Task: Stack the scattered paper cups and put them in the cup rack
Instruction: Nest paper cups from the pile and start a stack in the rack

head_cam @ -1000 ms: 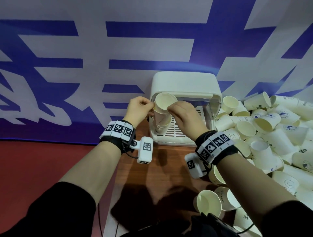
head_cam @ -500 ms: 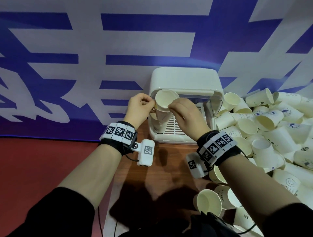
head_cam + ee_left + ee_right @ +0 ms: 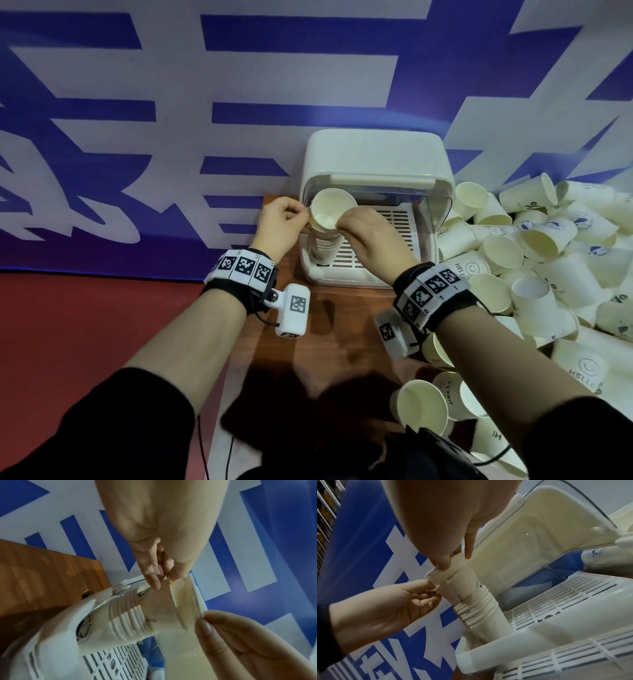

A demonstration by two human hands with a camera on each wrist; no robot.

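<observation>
A tall stack of nested paper cups point(image 3: 324, 240) stands tilted in the front left corner of the white cup rack point(image 3: 376, 154), whose clear lid is swung up. My left hand point(image 3: 303, 219) pinches the top cup's rim from the left, and my right hand point(image 3: 342, 224) pinches it from the right. In the left wrist view the left fingertips point(image 3: 157, 584) lie on the top cup and the stack point(image 3: 130, 619) runs down into the rack point(image 3: 56, 635). In the right wrist view the right fingertips point(image 3: 442, 563) grip the rim above the stack point(image 3: 476, 601).
A big pile of loose paper cups point(image 3: 548, 260) covers the wooden table point(image 3: 329, 346) to the right of the rack, and several more point(image 3: 424, 407) lie near my right forearm. A blue and white banner point(image 3: 171, 120) hangs close behind. The rack's slotted floor point(image 3: 556, 601) is bare.
Both hands have lowered the stack deeper into the rack's left front corner, still holding the top cup's rim.
</observation>
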